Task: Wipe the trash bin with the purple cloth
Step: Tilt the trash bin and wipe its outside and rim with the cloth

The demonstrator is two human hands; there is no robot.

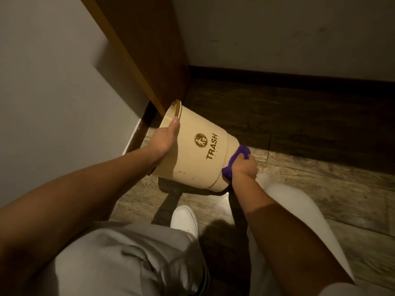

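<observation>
Left hand [163, 139] fingers clamp the beige trash bin [192, 154] rim, tipping it toward 10 o'clock so right hand [244, 165] fingers, bunching the purple cloth [240, 153], reach its base.

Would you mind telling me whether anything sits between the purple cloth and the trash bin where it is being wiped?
Nothing visible does. The right hand presses the purple cloth directly against the bottom end of the tilted trash bin, while the left hand grips its rim.
</observation>
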